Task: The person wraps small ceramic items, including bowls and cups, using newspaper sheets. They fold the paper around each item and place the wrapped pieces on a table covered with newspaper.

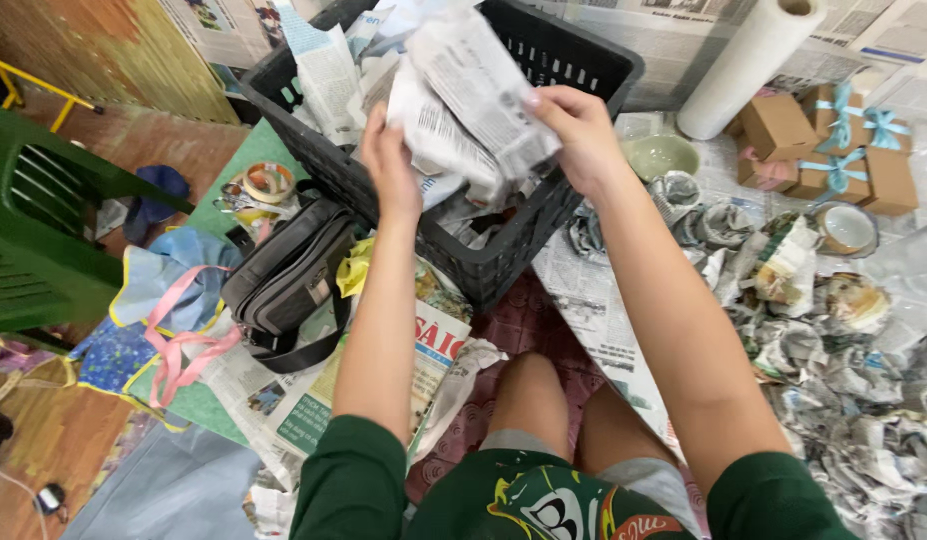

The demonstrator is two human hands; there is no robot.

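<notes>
Newspaper bundle [463, 110], crumpled and bulky, is held up over the near rim of a black plastic crate [543, 225], with both hands on it. The left hand [391, 165] presses flat against the bundle's left side, fingers pointing upward; the right hand [580, 135] is clamped over its right end, fingers curled down around the paper. Whatever is wrapped inside is hidden, possibly a bowl. More loose newspaper fills the crate behind the bundle. Just left of the crate lies a grey shoulder bag [288, 275], and beyond that bag a roll of tape [268, 182]. Right of the crate sit a pale green bowl [660, 155], a white paper roll [748, 62] and several brown gift boxes [828, 145] tied with blue ribbon. Further right of the crate, many newspaper-wrapped lumps [843, 380] cover the floor, and a green plastic chair [38, 220] stands well to the crate's left
</notes>
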